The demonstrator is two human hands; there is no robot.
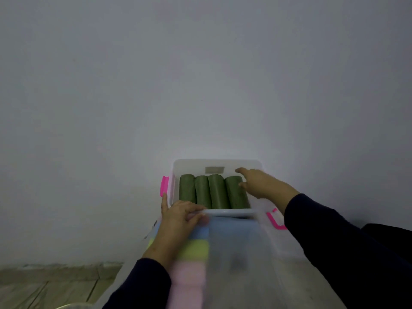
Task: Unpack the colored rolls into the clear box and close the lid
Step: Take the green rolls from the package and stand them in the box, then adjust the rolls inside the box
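Wall (200,74) fills most of your view, wood floor (44,286) at lower left; clear box (217,163) sits against wall, frosted lid (245,253) partly over its near side; four green rolls (214,191) lie side by side inside; your left hand (178,219) grips lid edge, fingers curled; your right hand (258,182) rests fingers straight on rightmost roll; pink latch (164,186) on box's left side

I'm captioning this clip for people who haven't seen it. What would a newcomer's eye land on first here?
Four dark green rolls lying side by side in the far end of the clear box, low in the frame against a bare pale wall. Next, the bright pink latches on the box's sides. Then the hands: the left hand grips the edge of the translucent lid lying over the near part, while the right hand reaches over the rightmost roll.
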